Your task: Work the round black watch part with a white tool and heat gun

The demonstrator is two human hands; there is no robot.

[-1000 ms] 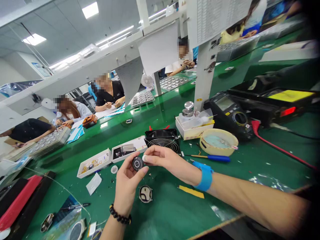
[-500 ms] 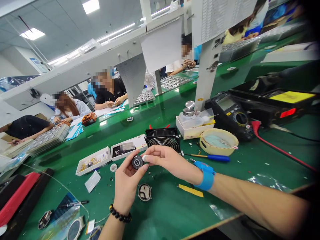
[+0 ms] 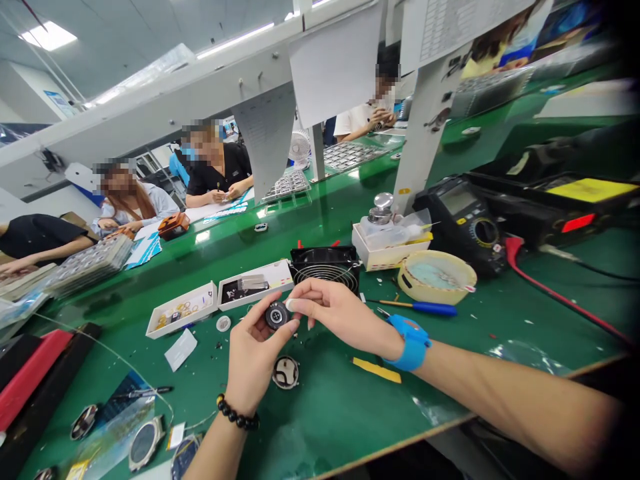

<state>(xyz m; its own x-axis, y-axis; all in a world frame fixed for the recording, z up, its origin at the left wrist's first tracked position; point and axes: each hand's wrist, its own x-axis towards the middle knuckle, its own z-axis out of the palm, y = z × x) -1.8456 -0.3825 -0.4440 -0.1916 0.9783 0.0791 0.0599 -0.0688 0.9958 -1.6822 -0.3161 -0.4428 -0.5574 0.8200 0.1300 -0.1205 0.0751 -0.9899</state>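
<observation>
My left hand (image 3: 253, 360), wearing a black bead bracelet (image 3: 237, 413), holds a small round black part with a metal centre (image 3: 277, 315) between its fingers and thumb. My right hand (image 3: 340, 317) comes in from the right, its fingertips pressed against the part's right edge. A blue wrist strap (image 3: 409, 343) circles my right wrist. Just below my hands, a round metal-rimmed part (image 3: 285, 372) lies on the green bench (image 3: 340, 400).
Behind my hands are two white parts trays (image 3: 253, 283) (image 3: 180, 310), a black caged fan (image 3: 325, 267), and a blue-handled screwdriver (image 3: 430, 308). A multimeter (image 3: 463, 227) and a round sponge dish (image 3: 437, 277) stand right. Co-workers sit across the bench.
The whole scene has shifted in view as my head turned. My hands have risen slightly, and both keep the same hold on the round part.
</observation>
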